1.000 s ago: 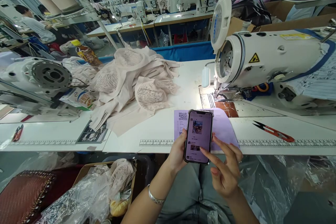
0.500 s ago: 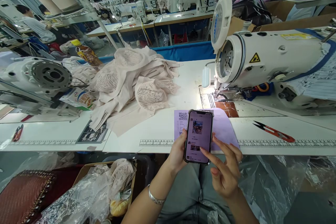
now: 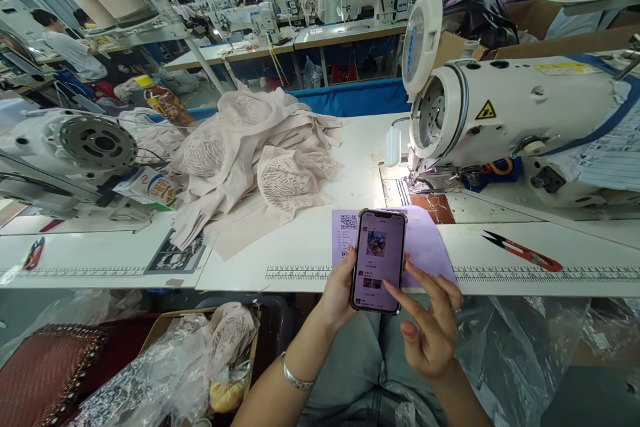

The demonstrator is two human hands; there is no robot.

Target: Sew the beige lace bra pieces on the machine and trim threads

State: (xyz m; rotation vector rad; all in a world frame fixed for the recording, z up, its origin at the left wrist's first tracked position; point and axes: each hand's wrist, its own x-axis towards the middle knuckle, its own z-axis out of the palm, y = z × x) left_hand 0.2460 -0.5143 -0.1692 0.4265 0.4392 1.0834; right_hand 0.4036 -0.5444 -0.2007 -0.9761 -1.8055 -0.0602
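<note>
My left hand [image 3: 339,290] is closed around the left side of a smartphone [image 3: 380,260] whose lit screen shows pictures and lines of text. My right hand [image 3: 431,320] has its fingers apart, the index fingertip at the lower right of the screen; whether it touches the glass I cannot tell. Under and behind the phone lies a purple sheet [image 3: 429,247] with printed QR codes, partly hidden. Farther right on the table rest red-handled thread snips [image 3: 523,251].
A sewing machine [image 3: 505,107] stands at the right, another machine head [image 3: 75,160] at the left. Beige lace bras [image 3: 260,153] are heaped between them. A drink bottle [image 3: 165,101] leans behind the heap. Below the table's left side is a box with plastic bags [image 3: 185,353]. People sit farther back.
My right index fingertip has shifted very slightly on the phone's screen. The phone and my left hand stay in place.
</note>
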